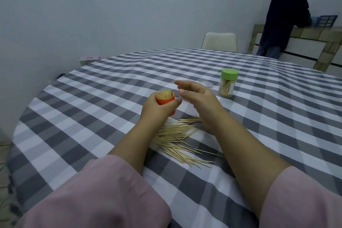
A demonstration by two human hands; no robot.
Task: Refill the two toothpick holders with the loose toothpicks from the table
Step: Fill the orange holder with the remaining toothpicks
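- Orange holder (165, 102)
- Green lid (229, 74)
- Pale tan loose toothpicks (177, 139)
- Grey-and-white checked cloth (111, 102) on the counter
- Pink sleeves (103, 190)
- Cream chair (219, 41)

This is looking like a home dining room: a round table (259, 116) is wearing a grey-and-white checked cloth, a cream upholstered chair (219, 41) is standing at its far edge, plain pale walls are closing in, and a person in dark clothes (283, 18) is leaning at a tiled counter (314, 33) beyond the table's far right edge.

The small orange plastic toothpick holder (165, 102) is full and open; the clear one with a green lid (227, 84) stands closed; thin wooden toothpicks (177, 140) lie scattered.
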